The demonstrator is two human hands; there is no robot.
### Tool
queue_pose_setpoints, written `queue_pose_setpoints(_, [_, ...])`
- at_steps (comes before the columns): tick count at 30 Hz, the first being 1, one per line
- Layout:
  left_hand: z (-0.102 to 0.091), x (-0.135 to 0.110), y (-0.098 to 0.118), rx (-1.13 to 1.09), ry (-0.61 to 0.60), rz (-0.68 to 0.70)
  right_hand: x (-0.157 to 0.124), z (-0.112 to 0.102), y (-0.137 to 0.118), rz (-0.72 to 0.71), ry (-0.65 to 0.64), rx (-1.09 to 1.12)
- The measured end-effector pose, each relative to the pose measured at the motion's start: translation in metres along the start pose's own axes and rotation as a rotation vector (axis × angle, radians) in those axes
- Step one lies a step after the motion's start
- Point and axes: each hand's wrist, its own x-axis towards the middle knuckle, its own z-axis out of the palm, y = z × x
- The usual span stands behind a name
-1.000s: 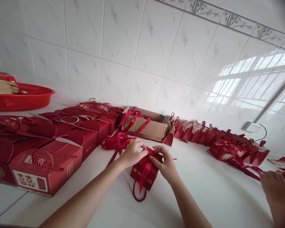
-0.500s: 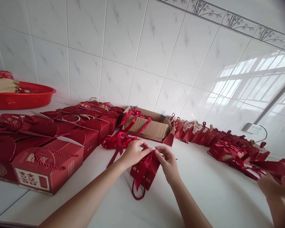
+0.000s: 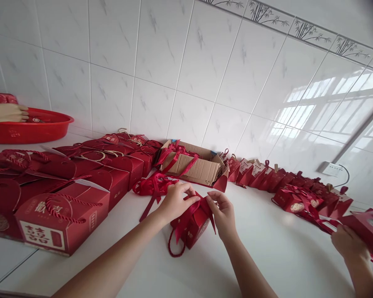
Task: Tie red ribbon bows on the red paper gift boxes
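A small red gift box (image 3: pixel 196 225) stands on the white table in front of me, its twisted cord handle (image 3: pixel 176 247) hanging toward me. Red ribbon (image 3: pixel 186 219) is tied or looped at its top; the knot itself is partly hidden by fingers. My left hand (image 3: pixel 178 203) pinches the ribbon on the left side of the box top. On the other side, my right hand (image 3: pixel 221 211) pinches another part of the ribbon, with one tail hanging down by the box. A heap of loose red ribbon (image 3: pixel 153 184) lies just beyond my left hand.
Large red gift boxes (image 3: pixel 65 215) fill the left. Behind sits a cardboard box (image 3: pixel 192 167) with ribbons. Small red boxes (image 3: pixel 267 176) line the wall. Another person's hand (image 3: pixel 351 244) holds a red box at right; a further hand (image 3: pixel 10 114) reaches into a red basin (image 3: pixel 49 126).
My right hand has shifted slightly right, drawing the ribbon out, and a tail now hangs beside the box. The small box has turned a little. At right, the other person's box has tilted.
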Motion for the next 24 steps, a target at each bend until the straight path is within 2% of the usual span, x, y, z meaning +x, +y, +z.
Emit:
queue_pose_setpoints(3, [0.000,0.001,-0.003,0.054,0.018,0.028,0.001,-0.002,0.000,-0.087,0.017,-0.078])
queue_pose_setpoints(9, [0.000,0.001,-0.005,0.006,0.037,0.002,0.000,-0.001,0.006,-0.374,-0.055,-0.326])
queue_pose_setpoints(17, [-0.001,0.005,-0.006,-0.224,-0.016,-0.131,0.001,-0.001,0.014,-0.464,-0.063,-0.401])
queue_pose_setpoints(24, [-0.005,0.004,-0.001,-0.004,0.119,-0.112,-0.001,-0.001,0.008,-0.508,-0.181,-0.500])
